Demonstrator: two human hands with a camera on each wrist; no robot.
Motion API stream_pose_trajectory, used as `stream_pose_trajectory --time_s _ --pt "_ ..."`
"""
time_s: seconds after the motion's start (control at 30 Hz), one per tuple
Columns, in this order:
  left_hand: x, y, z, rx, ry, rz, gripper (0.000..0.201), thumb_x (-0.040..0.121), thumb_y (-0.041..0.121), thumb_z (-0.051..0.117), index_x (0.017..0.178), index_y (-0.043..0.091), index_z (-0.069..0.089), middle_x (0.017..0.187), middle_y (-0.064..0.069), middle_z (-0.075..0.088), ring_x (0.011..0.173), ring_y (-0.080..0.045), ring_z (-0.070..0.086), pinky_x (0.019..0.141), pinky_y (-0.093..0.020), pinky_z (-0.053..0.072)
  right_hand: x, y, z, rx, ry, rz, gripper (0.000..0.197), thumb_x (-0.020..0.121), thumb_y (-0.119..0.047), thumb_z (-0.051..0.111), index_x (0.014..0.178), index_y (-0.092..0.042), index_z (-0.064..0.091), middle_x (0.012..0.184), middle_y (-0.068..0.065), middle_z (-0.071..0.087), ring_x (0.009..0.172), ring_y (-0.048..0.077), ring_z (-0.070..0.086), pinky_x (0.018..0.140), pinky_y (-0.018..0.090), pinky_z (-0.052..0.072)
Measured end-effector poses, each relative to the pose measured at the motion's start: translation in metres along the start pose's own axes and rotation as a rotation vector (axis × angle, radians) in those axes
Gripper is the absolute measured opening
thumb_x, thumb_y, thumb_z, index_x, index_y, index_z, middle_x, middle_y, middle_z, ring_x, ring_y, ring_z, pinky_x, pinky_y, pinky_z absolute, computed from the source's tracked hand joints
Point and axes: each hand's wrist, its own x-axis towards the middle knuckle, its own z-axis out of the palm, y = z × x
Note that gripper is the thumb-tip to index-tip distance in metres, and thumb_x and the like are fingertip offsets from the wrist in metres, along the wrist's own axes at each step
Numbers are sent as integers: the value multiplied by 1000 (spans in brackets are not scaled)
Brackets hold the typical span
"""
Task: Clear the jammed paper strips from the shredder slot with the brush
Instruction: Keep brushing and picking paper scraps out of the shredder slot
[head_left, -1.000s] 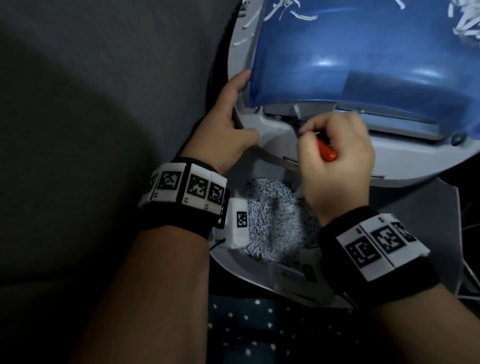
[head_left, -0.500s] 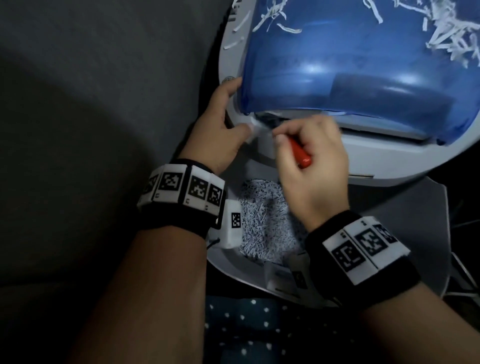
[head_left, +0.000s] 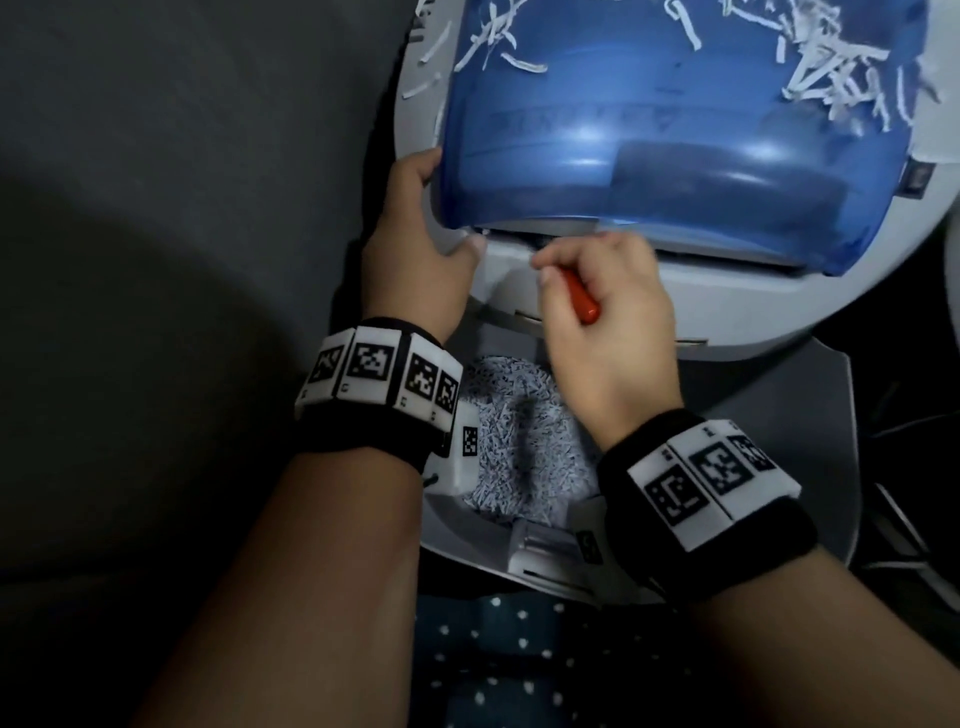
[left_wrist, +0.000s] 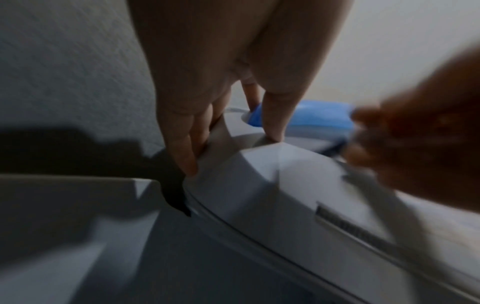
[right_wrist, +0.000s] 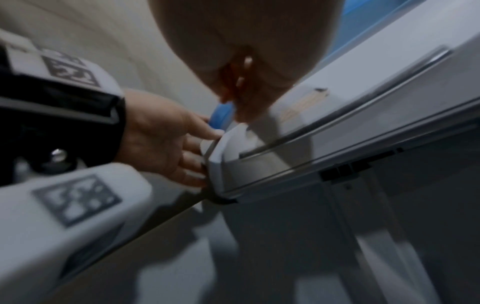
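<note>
The brushing itself is under way; the right hand (head_left: 602, 332) is clenched round the brush (head_left: 582, 299), whose orange-red handle shows between thumb and palm, and its working end points into the shredder slot (head_left: 613, 240) just under the front lip of the blue cover (head_left: 649, 130); the bristles are hidden behind the fingers, so I cannot tell whether they touch paper; the left hand (head_left: 415, 249) grasps the left corner of the grey shredder head (head_left: 779, 301), fingers over the edge and thumb on top, steadying it; loose paper strips (head_left: 831, 67) lie on the cover, and shreddings (head_left: 519, 431) fill the bin below; the next move, I judge, calls for short strokes along the slot while the head is braced; no brand or label can be read; only square black-and-white marker patterns on the wristbands (head_left: 379, 374).
</note>
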Motion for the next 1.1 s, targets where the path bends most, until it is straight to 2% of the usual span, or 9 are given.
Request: stream_pose_trajectory --time_s 0.2,0.37,0.5,0.6,0.7,0.83,0.97,1.03,1.1 --pt "0 1 -2 25 -45 -11 72 86 12 71 146 28 35 131 17 48 119 -6 49 96 -17 37 5 2 -20 -17 259 76 15 86 -11 55 85 -15 69 95 0 48 81 -13 46 80 -1 30" --pt "-5 0 -6 91 -98 -13 99 78 13 81 154 27 20 148 10 43 130 -11 46 110 -29 37 1 -4 -2 12 -1 0 12 90 -14 59 92 -14 71 98 -1 53 88 1 48 85 1 33" --pt "-7 2 -2 93 -108 -105 105 86 14 76 159 29 2 161 8 27 140 -11 34 109 -18 24 7 2 -17 -55 252 87 16 85 -12 52 81 -12 67 94 0 46 75 -3 40 77 -1 31" --pt "-7 2 0 105 -126 -127 107 88 17 74 158 31 -6 163 9 22 142 -11 29 105 -16 19 4 -8 -21 27 370 -19 15 80 -7 52 73 -10 65 86 2 50 75 -7 45 77 5 33" --pt "-6 1 0 119 -114 -123 108 87 22 76 158 29 -6 161 6 27 139 -11 35 103 -16 22 1 -20 -9 98 253 -138 11 82 -3 59 79 -9 67 86 8 58 82 2 49 79 9 36" --pt "-7 0 -1 107 -107 -101 107 87 20 75 159 28 -3 161 8 26 128 3 31 101 -12 21 3 -7 5 13 -8 -46 10 91 -12 61 95 -13 71 99 1 59 91 2 50 85 2 33" --pt "-9 1 -1 114 -114 -110 105 88 15 73 159 29 -3 161 11 24 135 -4 31 100 -9 18 9 5 -11 -50 212 77 15 87 -11 55 87 -9 70 96 1 50 81 -2 44 81 -2 29" --pt "-9 2 0 104 -111 -107 104 88 14 73 159 30 -2 160 11 28 134 -4 33 100 -9 19 8 -2 -17 -23 301 11 14 85 -9 55 82 -11 69 92 2 51 78 -5 45 80 1 31" --pt "-10 3 1 100 -99 -91 103 87 12 73 159 30 0 157 9 33 129 -1 36 98 -9 22 5 -11 -13 25 256 -84 12 86 -6 59 84 -11 69 91 3 54 82 -7 46 83 4 33"
